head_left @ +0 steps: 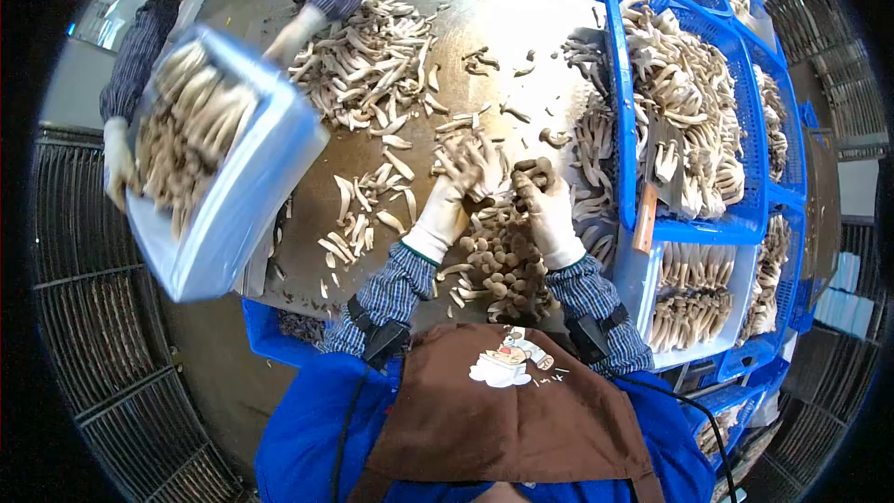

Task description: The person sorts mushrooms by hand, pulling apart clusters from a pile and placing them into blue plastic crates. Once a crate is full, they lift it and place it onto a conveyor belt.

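Both of my hands wear pale gloves and work over the metal table among brown-capped mushrooms. My left hand (445, 214) is closed around a bunch of mushrooms (480, 166), whose pale stems point away from me. Beside it, my right hand (551, 214) has its fingers curled on dark-capped mushrooms (533, 170). A heap of mushrooms with round brown caps (507, 256) lies between my wrists, close to my apron. Loose pale stem pieces (358, 214) are scattered left of my left hand. My fingertips are partly hidden by the mushrooms.
Across the table (494, 28), a co-worker tilts a white-and-blue bin of mushrooms (223, 177) at the left, near a large mushroom pile (368, 56). At the right, a knife (649, 200) rests on a full blue basket (759, 168), above a white tray of aligned mushrooms (633, 303).
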The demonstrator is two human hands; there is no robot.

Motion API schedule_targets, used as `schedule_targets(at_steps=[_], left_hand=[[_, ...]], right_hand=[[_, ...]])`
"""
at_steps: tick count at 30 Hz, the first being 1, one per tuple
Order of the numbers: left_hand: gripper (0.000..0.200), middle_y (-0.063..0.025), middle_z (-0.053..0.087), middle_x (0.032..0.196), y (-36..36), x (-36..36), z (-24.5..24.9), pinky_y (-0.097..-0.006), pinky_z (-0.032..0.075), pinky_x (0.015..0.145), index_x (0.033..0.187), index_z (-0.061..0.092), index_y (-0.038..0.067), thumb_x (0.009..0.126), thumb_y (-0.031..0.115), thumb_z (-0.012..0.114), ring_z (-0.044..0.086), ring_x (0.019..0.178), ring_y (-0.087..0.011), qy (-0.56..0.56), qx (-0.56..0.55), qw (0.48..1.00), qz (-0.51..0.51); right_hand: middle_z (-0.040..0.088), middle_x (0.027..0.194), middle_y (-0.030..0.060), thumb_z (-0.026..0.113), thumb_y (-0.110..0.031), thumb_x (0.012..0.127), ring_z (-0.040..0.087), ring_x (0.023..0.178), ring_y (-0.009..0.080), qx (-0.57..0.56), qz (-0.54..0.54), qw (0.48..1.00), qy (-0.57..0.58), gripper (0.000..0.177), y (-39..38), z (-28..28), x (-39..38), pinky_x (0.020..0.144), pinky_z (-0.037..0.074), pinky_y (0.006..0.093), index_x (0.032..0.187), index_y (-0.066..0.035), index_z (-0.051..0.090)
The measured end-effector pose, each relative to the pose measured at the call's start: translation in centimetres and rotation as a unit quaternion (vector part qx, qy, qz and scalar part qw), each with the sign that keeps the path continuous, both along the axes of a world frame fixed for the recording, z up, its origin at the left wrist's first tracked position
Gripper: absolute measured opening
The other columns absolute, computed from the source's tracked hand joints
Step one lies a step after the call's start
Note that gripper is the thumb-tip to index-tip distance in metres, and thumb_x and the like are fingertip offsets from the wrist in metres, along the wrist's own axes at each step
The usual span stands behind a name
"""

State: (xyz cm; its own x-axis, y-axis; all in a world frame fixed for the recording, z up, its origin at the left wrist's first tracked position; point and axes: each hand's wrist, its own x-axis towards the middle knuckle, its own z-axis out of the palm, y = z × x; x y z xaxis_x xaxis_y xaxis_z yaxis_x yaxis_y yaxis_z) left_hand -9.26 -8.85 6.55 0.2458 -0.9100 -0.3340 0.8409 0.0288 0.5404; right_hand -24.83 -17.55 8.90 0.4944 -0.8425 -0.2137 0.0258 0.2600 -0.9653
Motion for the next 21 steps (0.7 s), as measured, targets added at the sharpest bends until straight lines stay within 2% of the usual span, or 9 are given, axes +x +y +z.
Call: schedule_targets(at_steps=[1, 5, 11, 13, 14, 15, 17, 19, 21], left_hand=[[0.028, -0.0013, 0.065, 0.118, 0.0, 0.1, 0.2, -0.0369, 0.050, 0.098, 0.125, 0.060, 0.011, 0.097, 0.014, 0.062, 0.062, 0.110, -0.0169, 0.072, 0.013, 0.997, 0.023], [0.024, -0.0039, 0.067, 0.116, 1.2, 0.2, -1.6, -0.0354, 0.051, 0.097, 0.119, 0.063, 0.007, 0.096, 0.012, 0.063, 0.065, 0.106, -0.0163, 0.053, -0.012, 0.998, -0.003], [0.027, -0.0032, 0.069, 0.112, 2.9, -0.6, -2.6, -0.0335, 0.052, 0.094, 0.118, 0.064, 0.005, 0.093, 0.013, 0.067, 0.067, 0.101, -0.0171, 0.101, -0.045, 0.993, -0.032], [0.028, -0.0027, 0.068, 0.111, 3.4, -1.0, -1.1, -0.0329, 0.051, 0.094, 0.118, 0.064, 0.005, 0.092, 0.015, 0.068, 0.065, 0.102, -0.0159, 0.013, -0.018, 0.998, -0.057], [0.031, -0.0022, 0.068, 0.112, 3.5, -0.7, -2.5, -0.0336, 0.049, 0.096, 0.119, 0.064, 0.005, 0.091, 0.016, 0.069, 0.064, 0.104, -0.0150, 0.006, -0.023, 0.996, -0.091], [0.036, 0.0013, 0.063, 0.114, 3.3, -0.2, -0.6, -0.0268, 0.051, 0.091, 0.124, 0.060, 0.007, 0.089, 0.004, 0.069, 0.062, 0.103, -0.0112, 0.021, -0.014, 0.995, -0.100], [0.032, -0.0033, 0.069, 0.114, 4.2, 0.7, -0.8, -0.0313, 0.049, 0.096, 0.119, 0.065, 0.006, 0.090, 0.016, 0.071, 0.064, 0.105, -0.0140, 0.000, -0.005, 1.000, -0.028], [0.029, -0.0062, 0.069, 0.116, 4.7, 2.7, -0.6, -0.0321, 0.050, 0.098, 0.121, 0.064, 0.006, 0.092, 0.011, 0.066, 0.065, 0.107, -0.0169, 0.140, -0.026, 0.987, 0.077], [0.024, -0.0056, 0.070, 0.112, 7.0, 6.4, -0.2, -0.0307, 0.051, 0.096, 0.117, 0.064, 0.007, 0.093, 0.010, 0.066, 0.066, 0.104, -0.0172, 0.115, -0.045, 0.988, 0.088]], right_hand=[[0.059, 0.087, -0.0005, 0.069, -0.015, 0.093, 0.052, 0.076, 0.0073, -0.029, -0.003, 0.999, 0.013, 0.031, 0.2, 0.1, 0.0, 0.068, 0.045, 0.0225, 0.118, 0.001, 0.060], [0.057, 0.089, 0.0014, 0.065, -0.017, 0.095, 0.052, 0.082, 0.0096, -0.049, -0.001, 0.999, 0.016, 0.036, 0.4, 1.1, 0.0, 0.076, 0.045, 0.0237, 0.124, 0.004, 0.057], [0.068, 0.111, 0.0161, 0.065, -0.018, 0.093, 0.062, 0.104, 0.0259, -0.110, 0.013, 0.984, 0.141, 0.042, 1.0, -3.3, -0.2, 0.092, 0.048, 0.0361, 0.130, 0.000, 0.056], [0.066, 0.100, 0.0166, 0.057, -0.019, 0.098, 0.065, 0.090, 0.0284, -0.438, 0.040, 0.865, 0.240, 0.036, 1.6, -2.3, 0.5, 0.075, 0.051, 0.0376, 0.131, -0.004, 0.051], [0.065, 0.107, 0.0254, 0.056, -0.019, 0.098, 0.065, 0.096, 0.0424, -0.369, 0.080, 0.869, 0.321, 0.028, 2.0, -1.7, 0.4, 0.077, 0.052, 0.0469, 0.124, -0.007, 0.056], [0.067, 0.097, 0.0237, 0.056, -0.015, 0.097, 0.066, 0.085, 0.0420, -0.413, 0.086, 0.825, 0.376, 0.023, 1.8, -1.9, 0.7, 0.072, 0.053, 0.0451, 0.118, -0.007, 0.059], [0.070, 0.090, 0.0199, 0.060, -0.013, 0.092, 0.067, 0.082, 0.0374, -0.383, 0.084, 0.875, 0.286, 0.022, 3.1, 0.8, 1.8, 0.074, 0.052, 0.0460, 0.113, -0.006, 0.063], [0.069, 0.082, 0.0124, 0.059, -0.010, 0.091, 0.066, 0.072, 0.0239, -0.235, 0.074, 0.938, 0.244, 0.019, 4.7, 2.8, 2.9, 0.067, 0.052, 0.0351, 0.109, -0.004, 0.065], [0.068, 0.080, 0.0076, 0.059, -0.009, 0.090, 0.061, 0.067, 0.0165, -0.165, 0.072, 0.972, 0.154, 0.024, 5.7, 0.8, 3.5, 0.063, 0.049, 0.0306, 0.111, 0.000, 0.064]])
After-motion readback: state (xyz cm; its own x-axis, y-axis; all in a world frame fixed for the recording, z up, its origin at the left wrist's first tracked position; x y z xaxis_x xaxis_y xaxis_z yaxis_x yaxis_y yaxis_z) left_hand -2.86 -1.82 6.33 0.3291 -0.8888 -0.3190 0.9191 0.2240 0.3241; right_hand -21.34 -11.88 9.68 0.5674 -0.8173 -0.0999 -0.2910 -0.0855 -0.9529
